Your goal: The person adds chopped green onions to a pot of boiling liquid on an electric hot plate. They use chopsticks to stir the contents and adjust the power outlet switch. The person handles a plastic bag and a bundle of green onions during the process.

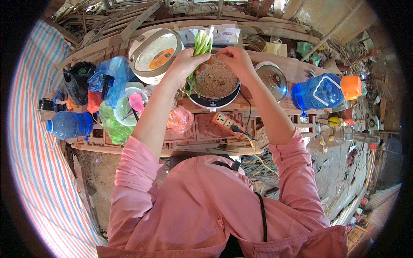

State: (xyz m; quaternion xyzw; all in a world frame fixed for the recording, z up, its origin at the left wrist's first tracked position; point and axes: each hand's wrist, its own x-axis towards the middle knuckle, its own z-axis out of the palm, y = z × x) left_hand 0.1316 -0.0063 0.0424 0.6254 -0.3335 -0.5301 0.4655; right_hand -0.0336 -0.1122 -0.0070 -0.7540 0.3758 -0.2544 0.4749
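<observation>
A bunch of green onions (203, 42) is gripped in my left hand (188, 63), over the left rim of a round electric pot. Their white ends point up and away, and the green leaves hang down along the pot's side. Brownish, crumbly food (217, 79) fills the electric pot (215, 102). Above the pot's far right side is my right hand (234, 59), its thumb and fingers pinched together. Whatever those fingers hold, if anything, is too small to make out.
Left of the pot stand a rice cooker (151, 75), plastic bags (114, 77) and a pink ladle (136, 102). A glass lid (271, 81) and blue water jug (318, 92) lie right. Nearer me, a power strip (227, 123) has a plugged-in cord.
</observation>
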